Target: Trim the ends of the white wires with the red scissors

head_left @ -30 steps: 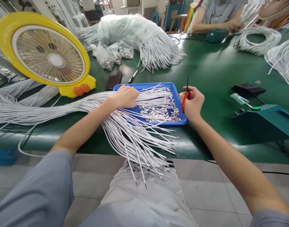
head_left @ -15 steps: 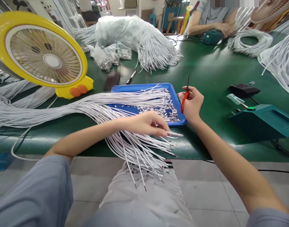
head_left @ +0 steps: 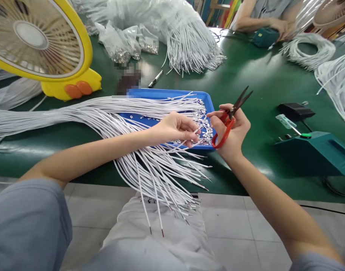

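Observation:
My left hand [head_left: 176, 128] pinches the end of one white cable from the bundle of white cables [head_left: 110, 116] that fans across the table edge and over my lap. My right hand [head_left: 231, 130] is closed round red-handled snips [head_left: 227, 118], blades apart and pointing up and right. Both hands meet over the near right corner of the blue tray [head_left: 167, 94], which holds several small metal terminals [head_left: 202, 131]. The cable tip lies between my two hands.
A yellow desk fan [head_left: 39, 49] stands at the back left. Bags of terminals [head_left: 124, 41], a wrapped cable bundle [head_left: 172, 34] and a pen [head_left: 155, 79] lie behind the tray. A teal device [head_left: 316, 150] sits right. Another person [head_left: 263, 19] works across the green table.
My left hand left the bundle, reached to the loose ends at the table edge, then lifted one cable toward the snips. My right hand tilted the snips and their blades parted.

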`<action>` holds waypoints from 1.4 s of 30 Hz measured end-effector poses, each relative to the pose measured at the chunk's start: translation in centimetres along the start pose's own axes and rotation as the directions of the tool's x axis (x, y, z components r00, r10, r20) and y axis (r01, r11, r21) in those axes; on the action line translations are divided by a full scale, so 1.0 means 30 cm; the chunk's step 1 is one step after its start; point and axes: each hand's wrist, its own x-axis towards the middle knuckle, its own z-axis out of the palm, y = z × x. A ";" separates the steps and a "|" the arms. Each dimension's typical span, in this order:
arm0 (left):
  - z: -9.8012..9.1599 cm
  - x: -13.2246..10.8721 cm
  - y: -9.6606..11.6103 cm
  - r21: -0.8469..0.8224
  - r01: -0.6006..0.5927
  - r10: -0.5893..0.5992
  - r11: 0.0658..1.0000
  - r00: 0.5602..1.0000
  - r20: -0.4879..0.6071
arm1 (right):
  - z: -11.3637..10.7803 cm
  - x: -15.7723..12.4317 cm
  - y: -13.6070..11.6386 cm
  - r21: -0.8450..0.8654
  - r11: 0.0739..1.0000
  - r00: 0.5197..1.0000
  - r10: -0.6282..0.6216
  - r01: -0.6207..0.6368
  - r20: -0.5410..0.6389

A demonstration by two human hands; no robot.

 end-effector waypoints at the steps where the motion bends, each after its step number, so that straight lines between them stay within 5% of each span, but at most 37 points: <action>1: 0.001 -0.002 0.002 0.005 -0.003 0.003 1.000 1.000 -0.006 | 0.002 -0.008 -0.007 0.008 1.000 1.000 0.005 -0.005 0.017; 12: -0.004 -0.001 -0.007 0.087 -0.064 0.068 0.994 0.997 -0.047 | 0.015 -0.024 -0.039 0.069 0.994 0.975 0.068 -0.084 0.211; 22: 0.001 0.004 -0.011 0.145 -0.084 0.100 0.986 0.989 -0.110 | 0.024 -0.031 -0.068 -0.076 0.996 0.972 0.065 -0.049 0.224; 27: 0.004 0.002 -0.005 0.099 -0.085 0.101 0.991 0.980 -0.172 | 0.018 -0.031 -0.073 -0.107 0.994 0.977 0.014 0.009 0.214; 35: 0.003 -0.008 0.006 -0.063 -0.026 0.020 0.998 0.996 -0.092 | 0.009 -0.024 -0.067 -0.131 0.991 0.987 -0.012 0.034 0.163; 42: 0.005 -0.006 0.008 -0.161 0.057 -0.074 0.985 0.992 -0.102 | 0.015 -0.028 -0.059 -0.073 0.996 0.973 0.067 -0.052 0.220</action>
